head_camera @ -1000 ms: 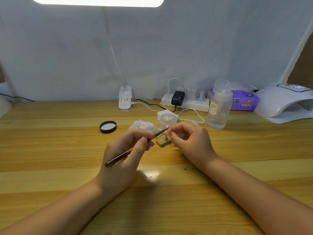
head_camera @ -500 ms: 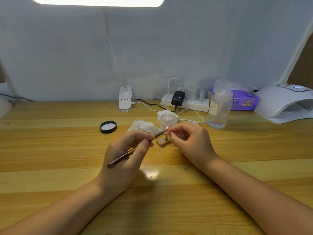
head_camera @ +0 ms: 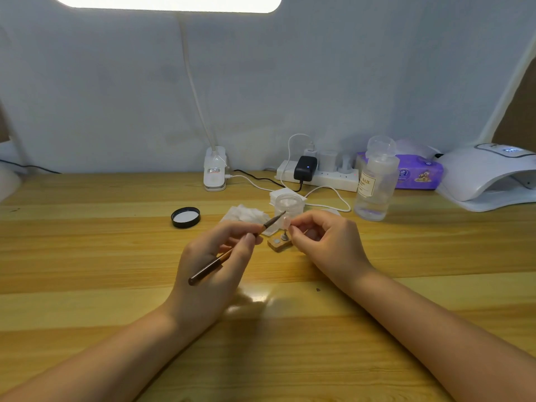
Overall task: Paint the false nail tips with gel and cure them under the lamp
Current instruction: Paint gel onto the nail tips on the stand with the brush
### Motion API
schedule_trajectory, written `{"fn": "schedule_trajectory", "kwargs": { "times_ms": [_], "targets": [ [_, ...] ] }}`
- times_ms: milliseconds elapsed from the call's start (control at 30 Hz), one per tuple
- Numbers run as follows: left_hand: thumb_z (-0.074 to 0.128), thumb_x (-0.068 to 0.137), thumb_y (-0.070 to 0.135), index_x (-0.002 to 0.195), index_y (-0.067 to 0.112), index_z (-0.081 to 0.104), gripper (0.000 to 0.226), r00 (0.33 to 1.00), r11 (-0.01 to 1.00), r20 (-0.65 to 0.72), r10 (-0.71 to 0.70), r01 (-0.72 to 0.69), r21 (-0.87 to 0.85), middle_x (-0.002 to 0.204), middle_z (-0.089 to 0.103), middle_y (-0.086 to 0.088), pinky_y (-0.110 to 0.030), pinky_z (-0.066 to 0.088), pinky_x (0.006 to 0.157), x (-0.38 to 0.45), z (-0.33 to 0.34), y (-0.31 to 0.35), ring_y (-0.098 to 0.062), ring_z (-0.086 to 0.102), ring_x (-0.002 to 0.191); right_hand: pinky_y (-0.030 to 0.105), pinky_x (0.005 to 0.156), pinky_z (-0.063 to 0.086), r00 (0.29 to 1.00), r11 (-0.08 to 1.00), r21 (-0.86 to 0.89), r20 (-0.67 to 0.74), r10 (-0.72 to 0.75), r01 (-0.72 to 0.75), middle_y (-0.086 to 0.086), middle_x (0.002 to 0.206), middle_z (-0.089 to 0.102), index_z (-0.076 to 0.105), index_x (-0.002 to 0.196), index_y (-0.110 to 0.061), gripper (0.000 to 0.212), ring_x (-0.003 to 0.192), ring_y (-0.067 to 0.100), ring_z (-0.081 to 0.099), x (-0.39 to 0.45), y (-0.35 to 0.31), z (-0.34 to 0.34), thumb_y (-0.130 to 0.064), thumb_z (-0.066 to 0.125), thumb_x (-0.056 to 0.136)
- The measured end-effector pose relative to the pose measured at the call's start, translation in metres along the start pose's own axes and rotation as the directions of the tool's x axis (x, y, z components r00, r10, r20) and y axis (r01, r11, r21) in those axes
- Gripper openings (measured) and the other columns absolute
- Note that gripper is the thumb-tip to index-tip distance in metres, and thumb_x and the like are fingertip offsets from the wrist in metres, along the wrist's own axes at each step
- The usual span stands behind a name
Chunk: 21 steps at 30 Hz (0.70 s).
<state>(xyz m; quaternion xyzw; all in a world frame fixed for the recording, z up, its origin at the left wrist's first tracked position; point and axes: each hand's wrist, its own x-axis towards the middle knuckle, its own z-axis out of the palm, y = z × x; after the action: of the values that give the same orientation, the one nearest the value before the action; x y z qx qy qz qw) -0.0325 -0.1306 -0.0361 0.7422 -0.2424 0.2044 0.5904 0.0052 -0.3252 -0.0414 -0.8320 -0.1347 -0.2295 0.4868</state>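
Brush (head_camera: 232,250) tip has eased slightly toward frame centre, nearly meeting the nail tip (head_camera: 286,221). Left hand (head_camera: 216,265) grips the brush pen-style; right hand (head_camera: 324,242) pinches the nail tip above the small wooden stand (head_camera: 279,244). Risk: an unsteady stroke could smear gel onto fingertips. Curing lamp (head_camera: 490,178) sits at right edge.

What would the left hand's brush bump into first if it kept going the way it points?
Probably the nail tip pinched by the right hand. The brush in the left hand aims up-right, its point already beside that tip. The clear jar sits just behind, though depth is unclear.
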Motion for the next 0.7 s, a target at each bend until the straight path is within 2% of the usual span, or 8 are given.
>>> {"fn": "schedule_trajectory", "kwargs": {
  "times_ms": [67,167,267,433,600,700],
  "targets": [
    [0.06,0.088,0.018,0.1,0.015,0.072,0.018,0.999,1.0,0.023,-0.026,0.026,-0.016,0.091,0.074,0.0,-0.028,0.054,0.076,0.0001,-0.0005,-0.001,-0.013,0.069,0.088,0.025,0.06,0.051,1.0,1.0,-0.01,-0.001,-0.004,0.004,-0.004,0.072,0.068,0.075,0.087,-0.017,0.009,0.061,0.008,0.057,0.0,0.0004,0.0004,-0.01,0.071,0.083],
    [0.058,0.084,0.028,0.092,0.016,0.073,0.021,0.999,1.0,0.048,-0.009,0.01,-0.029,0.085,0.073,-0.003,-0.022,0.051,0.074,-0.0008,-0.0035,-0.0015,-0.015,0.069,0.084,0.022,0.059,0.051,1.0,1.0,-0.01,-0.004,0.001,-0.001,-0.006,0.07,0.067,0.074,0.087,-0.019,0.009,0.061,0.006,0.058,0.0001,0.001,0.0002,-0.011,0.072,0.083],
    [0.054,0.084,0.029,0.089,0.014,0.072,0.024,1.0,0.996,0.004,-0.011,0.011,-0.085,0.083,0.072,-0.006,-0.023,0.052,0.073,0.0,-0.0044,-0.0029,-0.016,0.069,0.081,0.029,0.062,0.055,1.0,1.0,0.018,0.004,0.024,-0.024,-0.003,0.072,0.069,0.073,0.087,-0.02,0.007,0.063,0.011,0.062,0.0003,0.0018,0.0001,-0.014,0.071,0.083],
    [0.057,0.091,0.018,0.1,0.011,0.07,0.018,0.999,0.995,-0.008,-0.039,0.038,-0.092,0.093,0.074,-0.004,-0.019,0.051,0.076,0.002,-0.0016,-0.0063,-0.013,0.07,0.09,0.04,0.066,0.056,0.999,0.999,0.027,0.018,0.027,-0.028,0.0,0.075,0.07,0.073,0.089,-0.017,0.005,0.066,0.018,0.064,0.0004,0.0015,0.0009,-0.016,0.072,0.084],
    [0.059,0.086,0.029,0.097,0.015,0.073,0.022,0.996,0.984,0.067,-0.057,0.067,-0.162,0.091,0.074,-0.007,-0.018,0.05,0.076,0.0003,-0.0042,-0.003,-0.017,0.07,0.089,0.041,0.066,0.055,1.0,1.0,0.008,0.023,0.016,-0.017,0.0,0.075,0.069,0.072,0.089,-0.018,0.007,0.066,0.019,0.064,0.0001,0.0013,-0.0005,-0.013,0.07,0.084],
    [0.06,0.087,0.023,0.095,0.012,0.072,0.018,0.998,0.981,0.048,-0.042,0.051,-0.187,0.09,0.073,-0.008,-0.018,0.051,0.076,0.0014,-0.0036,-0.0023,-0.018,0.07,0.086,0.04,0.066,0.056,0.999,1.0,0.007,0.026,0.018,-0.018,0.0,0.076,0.07,0.072,0.09,-0.019,0.008,0.067,0.019,0.064,0.0005,0.0012,-0.0005,-0.013,0.07,0.084]
  ]
}}
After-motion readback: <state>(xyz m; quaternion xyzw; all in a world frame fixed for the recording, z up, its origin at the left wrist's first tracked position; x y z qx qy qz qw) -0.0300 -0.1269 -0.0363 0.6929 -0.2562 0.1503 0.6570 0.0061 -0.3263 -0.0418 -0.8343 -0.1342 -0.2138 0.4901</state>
